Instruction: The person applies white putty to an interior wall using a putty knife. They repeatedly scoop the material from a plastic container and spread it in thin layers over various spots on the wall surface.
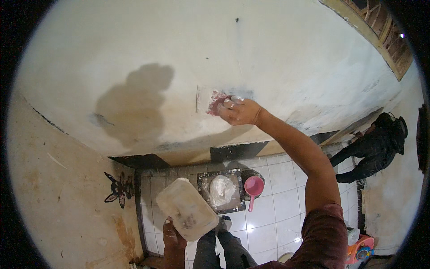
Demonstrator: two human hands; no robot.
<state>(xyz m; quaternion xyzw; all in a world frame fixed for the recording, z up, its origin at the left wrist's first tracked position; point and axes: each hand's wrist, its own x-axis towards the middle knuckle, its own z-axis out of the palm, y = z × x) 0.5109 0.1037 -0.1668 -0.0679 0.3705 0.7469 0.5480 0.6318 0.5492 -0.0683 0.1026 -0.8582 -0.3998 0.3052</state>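
My right hand [239, 110] is closed on a dark-red, white-smeared piece [217, 102] and holds it against the pale wall [188, 49]. Whether that piece is a cloth or a spreader I cannot tell. Beside it the wall shows a greyish smeared patch [245, 93] and a thin vertical dark line. Low on the left, my left hand [174, 235] grips the edge of a pale rectangular plastic tray [187, 210], which is tilted and has grey smudges on it. Most of the left fingers are hidden by the tray.
A clear bag of white material [221, 190] lies on a dark-edged square stand [207, 204]. A pink dipper [254, 185] rests beside it on a dark container. White tiles [282, 193] cover the floor. A person in dark clothes [376, 150] stands at right; a red toy-like object [359, 251] sits lower right.
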